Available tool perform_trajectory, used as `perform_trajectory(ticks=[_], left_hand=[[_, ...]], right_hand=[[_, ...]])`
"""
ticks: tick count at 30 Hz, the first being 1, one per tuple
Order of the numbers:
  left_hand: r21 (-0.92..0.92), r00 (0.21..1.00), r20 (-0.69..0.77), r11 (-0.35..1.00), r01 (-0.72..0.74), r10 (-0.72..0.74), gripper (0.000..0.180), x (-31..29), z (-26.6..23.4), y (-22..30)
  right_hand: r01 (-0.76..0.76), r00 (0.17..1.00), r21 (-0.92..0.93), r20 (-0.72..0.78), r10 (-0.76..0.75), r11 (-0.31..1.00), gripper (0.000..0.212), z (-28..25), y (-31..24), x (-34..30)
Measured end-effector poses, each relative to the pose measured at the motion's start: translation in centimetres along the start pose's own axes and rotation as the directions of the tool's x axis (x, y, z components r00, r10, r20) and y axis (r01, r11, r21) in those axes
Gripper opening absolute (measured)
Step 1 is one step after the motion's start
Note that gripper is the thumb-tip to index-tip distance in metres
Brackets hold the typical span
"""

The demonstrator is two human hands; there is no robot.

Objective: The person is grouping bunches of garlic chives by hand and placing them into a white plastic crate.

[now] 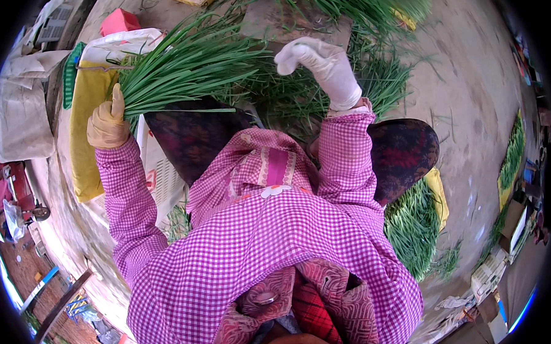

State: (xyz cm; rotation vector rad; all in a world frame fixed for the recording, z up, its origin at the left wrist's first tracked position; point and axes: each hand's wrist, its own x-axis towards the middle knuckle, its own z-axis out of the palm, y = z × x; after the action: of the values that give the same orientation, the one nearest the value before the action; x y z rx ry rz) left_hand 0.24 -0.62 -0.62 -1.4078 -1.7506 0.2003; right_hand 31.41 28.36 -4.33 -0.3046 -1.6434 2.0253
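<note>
My left hand (109, 120), in a pale glove, is closed round the lower end of a bunch of garlic chives (194, 70). The long green leaves fan out to the upper right, over my knee and beside a white crate draped with yellow cloth (90, 127). My right hand (322, 66), in a white glove, is raised above loose chives (297, 102) on the ground between my knees. Its fingers are loosely bent, with nothing visible in them. The bunch's leaf tips stop short of the right hand.
A larger heap of chives (356, 12) lies at the far side. More chives wrapped in yellow cloth (411, 230) lie by my right knee. A red box (120, 22) stands behind the crate. Another green bundle (512, 154) lies at the far right.
</note>
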Motion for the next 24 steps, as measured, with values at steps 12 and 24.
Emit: perform_trajectory(ticks=[12, 24], left_hand=[[0.011, 0.999, -0.034, 1.0, 0.023, -0.022, 0.056, -0.4, -0.3, -0.9], [0.011, 0.982, -0.174, 0.997, -0.077, 0.078, 0.051, 1.7, -1.6, 2.4]], right_hand=[[-0.059, 0.986, 0.264, -0.133, 0.097, 0.963, 0.016, 6.5, 0.8, 0.7], [-0.143, 0.989, -0.702, -0.078, 0.124, 0.698, 0.031, 1.6, 6.4, 2.0]])
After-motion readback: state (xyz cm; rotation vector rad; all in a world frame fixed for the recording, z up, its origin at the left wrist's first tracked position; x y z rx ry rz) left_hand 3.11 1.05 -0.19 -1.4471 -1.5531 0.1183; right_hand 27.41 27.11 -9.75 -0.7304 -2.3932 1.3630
